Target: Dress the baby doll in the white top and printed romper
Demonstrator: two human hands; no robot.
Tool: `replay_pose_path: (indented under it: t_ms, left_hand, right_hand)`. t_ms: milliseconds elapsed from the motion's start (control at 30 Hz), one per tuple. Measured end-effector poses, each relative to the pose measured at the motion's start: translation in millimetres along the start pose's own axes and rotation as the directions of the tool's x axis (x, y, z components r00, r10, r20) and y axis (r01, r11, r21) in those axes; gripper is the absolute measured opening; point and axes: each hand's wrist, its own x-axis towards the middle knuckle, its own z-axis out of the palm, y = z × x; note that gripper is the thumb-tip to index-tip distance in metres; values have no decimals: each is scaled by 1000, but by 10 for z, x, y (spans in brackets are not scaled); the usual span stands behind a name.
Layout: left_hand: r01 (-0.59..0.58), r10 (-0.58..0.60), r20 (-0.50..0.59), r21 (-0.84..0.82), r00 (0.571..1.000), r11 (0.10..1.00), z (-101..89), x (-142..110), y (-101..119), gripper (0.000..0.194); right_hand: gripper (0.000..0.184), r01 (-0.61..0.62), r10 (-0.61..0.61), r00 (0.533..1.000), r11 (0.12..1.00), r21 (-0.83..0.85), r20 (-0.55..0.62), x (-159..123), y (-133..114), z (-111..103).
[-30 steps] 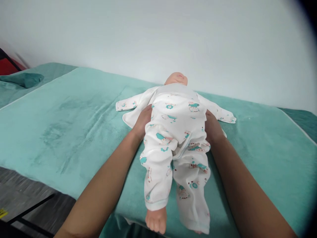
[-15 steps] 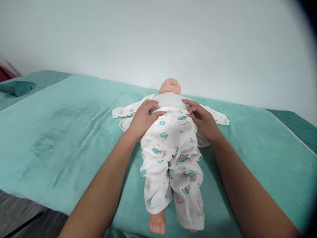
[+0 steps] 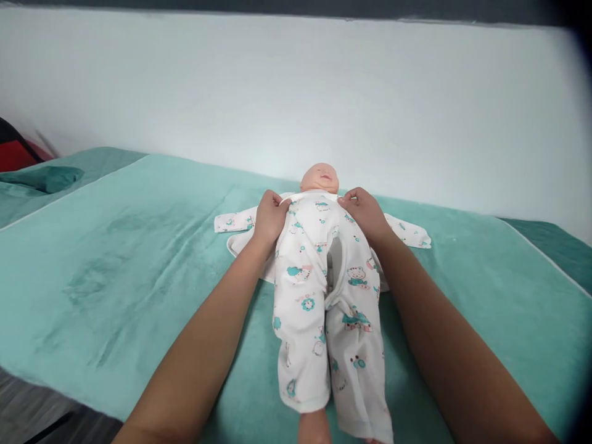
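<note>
Doll (image 3: pixel 320 177) on its back just right of centre in the frame, head toward the white wall (image 3: pixel 231 98), legs running down to the bottom edge. Its patterned white trousers (image 3: pixel 300 290) reach up to the chest, waistband just below the chin, with an open slit at the crotch. Fingers of my left hand (image 3: pixel 272 213) pinch the waistband at its left corner in the frame; fingers of my right hand (image 3: pixel 364 209) pinch the opposite corner, thumb and forefinger closed on the cloth. Matching jacket (image 3: pixel 235 222) beneath, sleeves spread to either side, its hem showing past both hips. One bare foot (image 3: pixel 315 428) cut off by the lower edge. All of it lies on the green-covered surface (image 3: pixel 120 259). Upper left: a red and black object (image 3: pixel 16 155), too partial to identify. Lower left corner: grey floor (image 3: pixel 41 407).
</note>
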Motion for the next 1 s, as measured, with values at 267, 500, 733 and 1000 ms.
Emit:
replay_pose_path:
  t_ms: [267, 500, 733, 1000]
  left_hand:
    - [-422, 433, 57, 364, 900, 830, -74, -93, -62, 13]
    - [-200, 198, 36, 263, 980, 944, -50, 52, -97, 15]
    - [-167, 166, 28, 291, 986, 942, 16, 69, -128, 12]
    - [-463, 386, 257, 437, 886, 771, -85, -87, -224, 47]
  right_hand:
    - [22, 199, -199, 980, 980, -1, 0, -134, 105, -15]
    - [20, 138, -148, 989, 963, -233, -25, 76, 161, -55]
    - [19, 69, -88, 993, 975, -211, -78, 206, 175, -22]
    - [20, 204, -190, 973, 974, 103, -131, -126, 279, 20]
